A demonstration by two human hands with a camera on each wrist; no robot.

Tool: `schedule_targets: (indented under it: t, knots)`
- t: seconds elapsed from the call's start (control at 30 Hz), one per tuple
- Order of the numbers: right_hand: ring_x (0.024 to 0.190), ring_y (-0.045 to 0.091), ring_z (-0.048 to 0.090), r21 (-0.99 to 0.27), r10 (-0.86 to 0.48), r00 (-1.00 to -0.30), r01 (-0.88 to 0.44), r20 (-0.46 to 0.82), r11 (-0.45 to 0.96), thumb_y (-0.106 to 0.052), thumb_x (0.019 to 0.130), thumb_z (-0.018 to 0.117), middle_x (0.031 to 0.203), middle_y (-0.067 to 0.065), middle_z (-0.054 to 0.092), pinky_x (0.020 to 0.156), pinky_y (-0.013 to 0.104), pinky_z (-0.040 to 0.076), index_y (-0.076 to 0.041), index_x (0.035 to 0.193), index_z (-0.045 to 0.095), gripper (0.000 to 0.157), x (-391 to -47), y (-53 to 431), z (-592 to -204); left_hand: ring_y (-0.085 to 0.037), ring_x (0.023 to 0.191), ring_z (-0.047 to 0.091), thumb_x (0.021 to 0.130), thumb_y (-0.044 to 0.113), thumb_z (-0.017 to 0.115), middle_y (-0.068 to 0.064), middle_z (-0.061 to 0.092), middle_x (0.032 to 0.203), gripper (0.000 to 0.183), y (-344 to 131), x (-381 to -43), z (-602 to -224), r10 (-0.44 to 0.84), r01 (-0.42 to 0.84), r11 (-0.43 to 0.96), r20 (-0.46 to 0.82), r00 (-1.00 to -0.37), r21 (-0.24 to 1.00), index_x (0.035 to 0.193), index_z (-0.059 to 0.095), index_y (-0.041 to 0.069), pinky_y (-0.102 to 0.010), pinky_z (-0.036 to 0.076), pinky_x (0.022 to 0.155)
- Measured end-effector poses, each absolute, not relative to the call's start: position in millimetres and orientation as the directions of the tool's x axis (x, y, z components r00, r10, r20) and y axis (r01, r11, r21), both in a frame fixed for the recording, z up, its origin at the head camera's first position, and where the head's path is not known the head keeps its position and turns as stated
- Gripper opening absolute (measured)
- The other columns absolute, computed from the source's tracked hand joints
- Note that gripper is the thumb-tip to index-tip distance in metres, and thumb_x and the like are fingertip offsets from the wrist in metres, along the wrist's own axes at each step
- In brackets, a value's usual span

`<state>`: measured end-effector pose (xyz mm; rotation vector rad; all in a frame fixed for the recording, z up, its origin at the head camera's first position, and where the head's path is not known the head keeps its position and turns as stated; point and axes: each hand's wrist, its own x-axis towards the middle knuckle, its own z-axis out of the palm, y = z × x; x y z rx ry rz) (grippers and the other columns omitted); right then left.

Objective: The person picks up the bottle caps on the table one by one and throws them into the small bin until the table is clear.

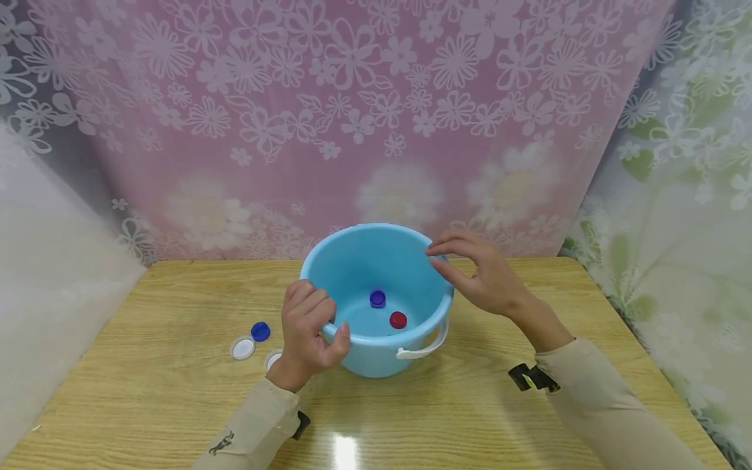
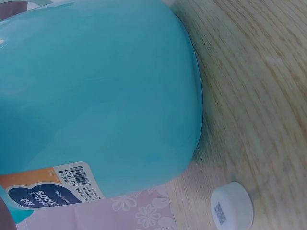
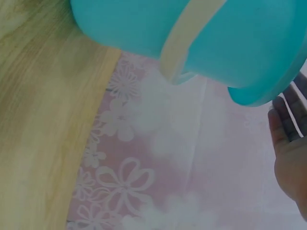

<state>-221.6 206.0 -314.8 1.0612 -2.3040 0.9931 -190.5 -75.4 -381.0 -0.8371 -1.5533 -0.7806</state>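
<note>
A light-blue bucket (image 1: 376, 360) stands on the table with its mouth facing up. Curled over its near-left rim, my left hand (image 1: 307, 326) grips the edge, thumb outside. My right hand (image 1: 484, 271) is at the far-right rim with loosely bent fingers and nothing in its grasp; whether the fingertips touch the rim, I cannot tell. Inside on the bottom lie a purple-blue bottle cap (image 1: 378, 299) and a red bottle cap (image 1: 398, 320). The left wrist view shows the bucket's side with a label (image 2: 57, 187); the right wrist view shows the right fingers (image 3: 285, 122) beside the rim.
Left of the bucket lie a blue cap (image 1: 260, 331) and a white cap (image 1: 243, 348). Another white cap (image 1: 273, 358) is partly hidden by my left hand. The bucket's white handle (image 1: 424, 349) hangs at its right side. A flowered curtain (image 1: 376, 130) backs the wooden table (image 1: 470, 418).
</note>
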Motion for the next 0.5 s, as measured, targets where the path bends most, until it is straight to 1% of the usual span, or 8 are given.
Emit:
schedule_targets:
  t: [0.17,0.3,0.4,0.5]
  knots:
    - [0.107,0.022,0.056,-0.449,-0.435,-0.612,-0.786,0.660,0.424,-0.001,0.086,0.064,0.106,0.002,0.065,0.090,0.044,0.045,-0.006,0.098,0.072,0.015,-222.1,207.2,-325.6,-0.018,0.054,0.031,0.081,0.033,0.044,0.003,0.027,0.052,0.034,-75.5,-190.6,-380.8,0.091,0.851,0.524,0.992,-0.090,0.030,0.055,0.029,0.016,-0.037,0.028,0.063]
    - [0.105,0.025,0.056,-0.472,-0.393,-0.599,-0.797,0.698,0.378,0.003,0.085,0.062,0.103,0.007,0.065,0.090,0.036,0.045,-0.004,0.093,0.072,0.015,-221.0,204.8,-332.9,-0.018,0.053,0.030,0.080,0.033,0.044,0.004,0.027,0.053,0.034,-75.6,-191.1,-380.6,0.086,0.853,0.522,0.993,-0.085,0.028,0.056,0.028,0.016,-0.037,0.028,0.063]
    - [0.102,0.029,0.057,-0.462,-0.370,-0.567,-0.820,0.736,0.337,0.007,0.084,0.059,0.100,0.012,0.064,0.090,0.030,0.044,-0.001,0.089,0.071,0.015,-218.8,200.4,-334.3,-0.017,0.053,0.030,0.080,0.033,0.044,0.004,0.026,0.053,0.034,-75.4,-191.1,-380.7,0.086,0.854,0.520,0.993,-0.087,0.029,0.056,0.028,0.016,-0.037,0.028,0.063]
    - [0.099,0.031,0.056,-0.437,-0.353,-0.521,-0.850,0.777,0.294,0.005,0.085,0.057,0.096,0.014,0.064,0.092,0.031,0.042,-0.002,0.085,0.070,0.015,-220.7,197.7,-339.8,-0.017,0.053,0.030,0.081,0.033,0.044,0.004,0.026,0.053,0.035,-74.9,-190.7,-380.6,0.086,0.854,0.519,0.992,-0.089,0.031,0.056,0.028,0.016,-0.037,0.028,0.063]
